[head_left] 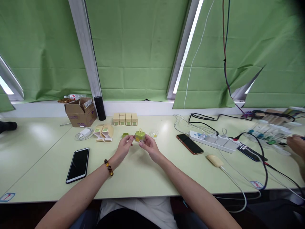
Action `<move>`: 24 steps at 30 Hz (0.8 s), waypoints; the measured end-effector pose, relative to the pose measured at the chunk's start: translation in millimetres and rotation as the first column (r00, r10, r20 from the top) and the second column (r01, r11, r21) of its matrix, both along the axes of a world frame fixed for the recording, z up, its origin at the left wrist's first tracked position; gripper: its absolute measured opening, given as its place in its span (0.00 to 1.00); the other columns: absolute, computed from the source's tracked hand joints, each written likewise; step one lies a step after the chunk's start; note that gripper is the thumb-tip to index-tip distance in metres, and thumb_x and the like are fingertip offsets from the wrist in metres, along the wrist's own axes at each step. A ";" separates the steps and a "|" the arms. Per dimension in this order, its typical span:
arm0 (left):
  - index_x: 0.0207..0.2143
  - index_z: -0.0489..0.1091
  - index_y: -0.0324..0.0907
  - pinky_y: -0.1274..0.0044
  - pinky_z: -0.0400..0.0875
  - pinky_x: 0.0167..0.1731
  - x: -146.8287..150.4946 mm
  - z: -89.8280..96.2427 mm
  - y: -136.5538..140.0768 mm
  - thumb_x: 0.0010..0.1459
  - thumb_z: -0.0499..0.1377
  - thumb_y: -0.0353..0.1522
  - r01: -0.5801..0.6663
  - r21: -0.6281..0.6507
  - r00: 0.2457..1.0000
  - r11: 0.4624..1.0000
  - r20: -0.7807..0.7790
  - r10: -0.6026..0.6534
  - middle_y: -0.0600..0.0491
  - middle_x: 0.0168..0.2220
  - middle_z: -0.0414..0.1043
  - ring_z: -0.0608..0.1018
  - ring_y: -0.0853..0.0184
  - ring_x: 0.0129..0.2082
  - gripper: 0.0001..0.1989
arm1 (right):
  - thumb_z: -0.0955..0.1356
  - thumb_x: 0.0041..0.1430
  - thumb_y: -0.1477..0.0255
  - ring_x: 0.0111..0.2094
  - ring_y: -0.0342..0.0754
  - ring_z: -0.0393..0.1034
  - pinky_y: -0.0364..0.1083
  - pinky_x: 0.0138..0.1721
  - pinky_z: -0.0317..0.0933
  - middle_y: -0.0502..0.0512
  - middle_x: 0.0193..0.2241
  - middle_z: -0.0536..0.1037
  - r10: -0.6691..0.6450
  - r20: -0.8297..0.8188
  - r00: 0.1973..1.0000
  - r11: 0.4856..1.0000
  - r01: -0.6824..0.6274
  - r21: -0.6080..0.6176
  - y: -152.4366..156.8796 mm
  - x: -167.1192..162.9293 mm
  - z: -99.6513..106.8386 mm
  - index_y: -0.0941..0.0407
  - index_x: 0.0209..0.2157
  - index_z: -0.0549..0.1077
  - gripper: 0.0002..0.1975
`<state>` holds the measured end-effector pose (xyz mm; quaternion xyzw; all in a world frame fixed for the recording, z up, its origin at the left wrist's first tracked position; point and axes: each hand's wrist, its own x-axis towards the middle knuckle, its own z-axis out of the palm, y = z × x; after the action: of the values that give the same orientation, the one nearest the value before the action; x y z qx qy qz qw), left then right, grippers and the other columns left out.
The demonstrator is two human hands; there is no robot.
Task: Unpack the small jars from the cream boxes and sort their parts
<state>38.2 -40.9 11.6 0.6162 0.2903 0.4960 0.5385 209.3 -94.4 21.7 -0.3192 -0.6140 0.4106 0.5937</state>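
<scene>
A small green case (139,135) with a yellow patch and a little loop on top is held just above the table. My right hand (151,147) grips it from the right, thumb in front. At its left side are the closed fingertips of my left hand (125,146), which seem to pinch its edge. Behind the left fingers lies a second, flat green piece (125,135), partly covered. A clear plastic piece (153,133) with yellow bits rests just beyond my right hand. Two opened cardboard boxes (107,132) lie left of the hands.
Several small closed boxes (125,119) stand in a row at the back. A carton (81,112), black cylinder (99,108) and white charger (84,133) are left. Phones (78,165) lie either side. Power strip (212,141), cables and another person's hand (296,145) are right.
</scene>
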 end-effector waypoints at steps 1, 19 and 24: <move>0.47 0.77 0.42 0.71 0.74 0.45 -1.4 1.3 2.3 0.62 0.64 0.51 -0.037 0.012 0.999 0.999 0.013 0.036 0.44 0.51 0.77 0.77 0.60 0.49 0.24 | 0.76 0.57 0.50 0.54 0.58 0.73 0.58 0.60 0.65 0.60 0.50 0.79 0.010 -0.007 1.000 1.000 -0.010 -0.008 1.0 0.8 -0.9 0.52 0.51 0.74 0.27; 0.38 0.82 0.36 0.66 0.81 0.42 -3.7 6.9 -3.8 0.60 0.65 0.51 0.163 -0.095 0.981 0.982 0.120 -0.151 0.40 0.49 0.80 0.80 0.66 0.31 0.25 | 0.75 0.61 0.54 0.35 0.48 0.73 0.49 0.35 0.69 0.55 0.40 0.77 0.115 -0.183 0.976 0.975 -0.146 -0.165 9.0 -4.5 -19.2 0.53 0.54 0.73 0.25; 0.36 0.83 0.37 0.66 0.81 0.45 -2.1 5.5 -2.8 0.55 0.68 0.53 0.017 -0.086 0.996 0.996 0.093 -0.009 0.42 0.49 0.81 0.82 0.58 0.42 0.26 | 0.80 0.52 0.59 0.30 0.44 0.69 0.46 0.33 0.66 0.51 0.35 0.76 0.102 -0.141 0.985 0.977 -0.126 -0.172 11.8 -4.8 -19.9 0.53 0.50 0.75 0.27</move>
<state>36.1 -43.8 17.0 0.5704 0.2823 0.5073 0.5810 204.6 -82.6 1.8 -0.3082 -0.5511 0.5181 0.5769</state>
